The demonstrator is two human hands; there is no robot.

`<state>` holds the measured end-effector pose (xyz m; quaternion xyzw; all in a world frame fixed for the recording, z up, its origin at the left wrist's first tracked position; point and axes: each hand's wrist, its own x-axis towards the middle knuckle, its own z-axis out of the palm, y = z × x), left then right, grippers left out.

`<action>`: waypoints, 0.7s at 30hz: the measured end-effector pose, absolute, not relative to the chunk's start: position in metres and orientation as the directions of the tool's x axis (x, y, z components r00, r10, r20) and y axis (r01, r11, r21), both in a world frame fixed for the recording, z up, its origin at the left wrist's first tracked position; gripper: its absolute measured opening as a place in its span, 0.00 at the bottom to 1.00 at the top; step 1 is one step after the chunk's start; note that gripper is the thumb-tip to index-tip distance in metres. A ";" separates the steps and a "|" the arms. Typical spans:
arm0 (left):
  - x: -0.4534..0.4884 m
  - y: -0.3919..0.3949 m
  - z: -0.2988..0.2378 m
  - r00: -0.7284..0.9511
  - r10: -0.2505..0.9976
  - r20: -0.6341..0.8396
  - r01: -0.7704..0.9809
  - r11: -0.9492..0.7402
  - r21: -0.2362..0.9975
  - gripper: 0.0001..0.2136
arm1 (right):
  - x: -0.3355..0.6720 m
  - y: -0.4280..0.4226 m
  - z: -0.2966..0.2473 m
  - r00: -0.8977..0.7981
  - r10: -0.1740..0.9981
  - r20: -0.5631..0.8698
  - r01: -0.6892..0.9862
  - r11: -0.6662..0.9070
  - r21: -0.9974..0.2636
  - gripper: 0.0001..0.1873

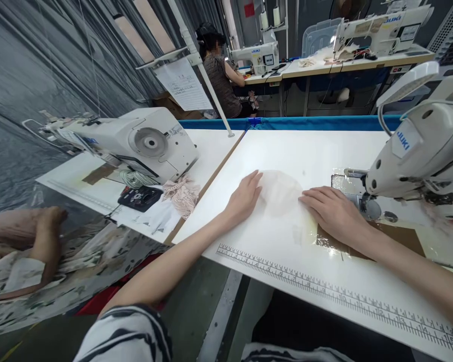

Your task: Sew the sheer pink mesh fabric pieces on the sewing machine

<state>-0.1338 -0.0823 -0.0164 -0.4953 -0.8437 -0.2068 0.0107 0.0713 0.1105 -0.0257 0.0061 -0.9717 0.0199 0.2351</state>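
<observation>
While a pale round piece [281, 195] is laid flat on the white tabletop [305, 146], its nine-o'clock edge is touched by the left hand [245, 195], its three-o'clock edge by the right hand [335, 213]. Both hands are held well apart, fingers extended. Between two and three o'clock, a sewing machine [419, 146] is mounted; at five, a ruler scale [335, 294] is printed. A pink cloth bundle [181, 195] is piled at nine.
</observation>
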 end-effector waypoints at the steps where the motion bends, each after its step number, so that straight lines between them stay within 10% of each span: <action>1: -0.140 -0.076 -0.016 -0.486 0.848 0.212 0.853 0.409 0.324 0.24 | 0.068 0.112 -0.024 -0.889 -0.010 0.458 -0.009 1.000 0.005 0.17; 21: -0.166 -0.068 -0.002 -0.465 0.795 0.389 0.882 0.454 0.126 0.24 | 0.124 0.099 -0.007 -0.903 -0.021 0.430 0.005 0.998 0.059 0.17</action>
